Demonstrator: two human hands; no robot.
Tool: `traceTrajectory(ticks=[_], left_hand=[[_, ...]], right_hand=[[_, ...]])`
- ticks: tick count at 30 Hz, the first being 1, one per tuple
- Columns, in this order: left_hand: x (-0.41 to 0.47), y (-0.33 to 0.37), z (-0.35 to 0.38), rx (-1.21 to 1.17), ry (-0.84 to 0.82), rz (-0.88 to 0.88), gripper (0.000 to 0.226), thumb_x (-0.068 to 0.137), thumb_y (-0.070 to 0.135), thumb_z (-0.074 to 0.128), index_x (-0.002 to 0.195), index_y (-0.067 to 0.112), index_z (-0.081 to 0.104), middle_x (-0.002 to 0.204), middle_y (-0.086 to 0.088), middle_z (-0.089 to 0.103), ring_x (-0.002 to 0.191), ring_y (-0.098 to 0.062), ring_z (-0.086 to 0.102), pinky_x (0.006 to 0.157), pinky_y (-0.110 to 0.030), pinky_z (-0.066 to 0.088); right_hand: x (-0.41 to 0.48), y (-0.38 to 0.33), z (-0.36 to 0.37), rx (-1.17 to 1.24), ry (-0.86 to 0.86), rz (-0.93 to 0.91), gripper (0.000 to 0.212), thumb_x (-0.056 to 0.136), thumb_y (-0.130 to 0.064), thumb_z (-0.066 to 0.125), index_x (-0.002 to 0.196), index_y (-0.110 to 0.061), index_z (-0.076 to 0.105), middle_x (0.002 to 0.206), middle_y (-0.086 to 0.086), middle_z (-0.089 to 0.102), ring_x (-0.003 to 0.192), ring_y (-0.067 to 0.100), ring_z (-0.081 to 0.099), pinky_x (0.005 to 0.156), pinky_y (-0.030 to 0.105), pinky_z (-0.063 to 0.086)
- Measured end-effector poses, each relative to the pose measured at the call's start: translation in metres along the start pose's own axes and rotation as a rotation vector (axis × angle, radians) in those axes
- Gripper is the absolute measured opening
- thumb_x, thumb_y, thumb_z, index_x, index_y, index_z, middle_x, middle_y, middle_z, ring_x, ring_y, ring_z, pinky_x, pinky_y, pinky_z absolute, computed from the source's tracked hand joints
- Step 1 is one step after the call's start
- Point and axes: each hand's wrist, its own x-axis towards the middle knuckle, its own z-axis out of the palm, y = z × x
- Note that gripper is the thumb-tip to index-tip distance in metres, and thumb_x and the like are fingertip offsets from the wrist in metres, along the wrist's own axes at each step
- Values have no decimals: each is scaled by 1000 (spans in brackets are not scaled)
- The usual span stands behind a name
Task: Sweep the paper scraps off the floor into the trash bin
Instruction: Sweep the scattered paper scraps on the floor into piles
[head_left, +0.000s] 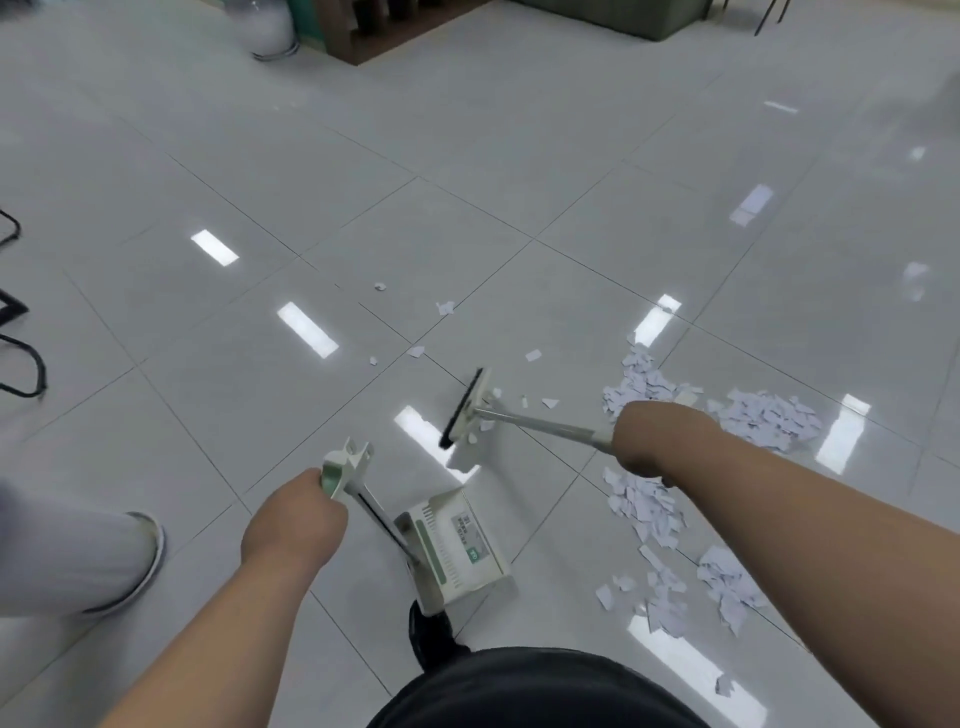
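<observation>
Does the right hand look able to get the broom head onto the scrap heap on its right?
Probably yes: the right hand grips the broom, and nothing but floor lies between its head and the scrap heap.

A single view is given, taken by a wide-angle camera worn on the head. The tiled floor (467, 182) is looked at forward and steeply downward, apparently from standing height. Both forearms are seen entering from the lower edge; the left hand (293, 519), closed round the dustpan (457, 540) handle, and the right hand (654, 436), closed round the broom (467, 410) handle, are framed near the middle, close to the lens. Furniture (405, 31) is cut off by the upper edge.
</observation>
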Motion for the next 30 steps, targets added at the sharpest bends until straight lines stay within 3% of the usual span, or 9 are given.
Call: traceTrajectory(ticks=[6, 10, 12, 14, 18, 24, 28, 30], left_hand=[[66, -43, -31, -27, -23, -41, 9, 83, 13, 50, 84, 20, 56, 76, -2, 62, 69, -21, 59, 59, -30, 43], [105, -63, -36, -30, -41, -33, 7, 85, 13, 49, 82, 19, 53, 76, -2, 61, 68, -22, 58, 56, -29, 40], [119, -69, -35, -33, -55, -18, 8, 85, 13, 49, 81, 19, 52, 76, -2, 61, 67, -22, 57, 56, -29, 40], [130, -73, -36, -23, -65, 5, 9, 86, 13, 49, 81, 20, 51, 76, -2, 61, 67, -21, 57, 55, -29, 39], [143, -73, -43, -7, -74, 51, 10, 89, 15, 48, 81, 21, 49, 77, 0, 60, 68, -19, 57, 55, -28, 38], [156, -70, -52, -8, -82, 91, 11, 90, 16, 46, 80, 20, 48, 79, 0, 59, 71, -22, 57, 58, -29, 39], [164, -70, -55, -15, -60, 66, 8, 88, 15, 45, 84, 20, 50, 82, -1, 60, 76, -26, 59, 61, -28, 40], [171, -73, -55, -22, -41, 38, 11, 86, 13, 45, 87, 20, 52, 83, -1, 62, 77, -27, 61, 62, -28, 42]], right_hand=[[50, -117, -10, 97, -23, -41, 15, 92, -22, 49, 79, -15, 53, 72, 1, 59, 59, 19, 57, 63, 29, 49], [73, -162, -4, 35, -75, -50, 10, 89, -16, 50, 79, -18, 52, 75, -2, 57, 60, 17, 53, 60, 29, 44], [79, -165, 1, -6, -117, -31, 9, 85, -14, 49, 87, -20, 56, 78, -3, 58, 63, 17, 53, 66, 31, 48], [77, -159, 3, -55, -182, -34, 32, 80, -10, 45, 104, -24, 60, 81, -3, 58, 64, 17, 54, 67, 32, 49], [62, -131, -2, -70, -155, 121, 13, 87, -12, 47, 78, -21, 50, 79, -6, 60, 71, 17, 59, 72, 29, 51], [56, -98, -14, -104, -165, 178, 14, 86, -13, 45, 81, -21, 57, 79, -6, 60, 70, 13, 60, 80, 29, 56], [42, -94, -46, -76, -94, 213, 19, 91, -7, 43, 78, -15, 54, 73, -3, 53, 56, 13, 50, 64, 24, 50], [44, -98, -60, -61, -45, 212, 19, 91, -6, 43, 76, -15, 51, 74, -3, 55, 56, 14, 53, 68, 25, 54]])
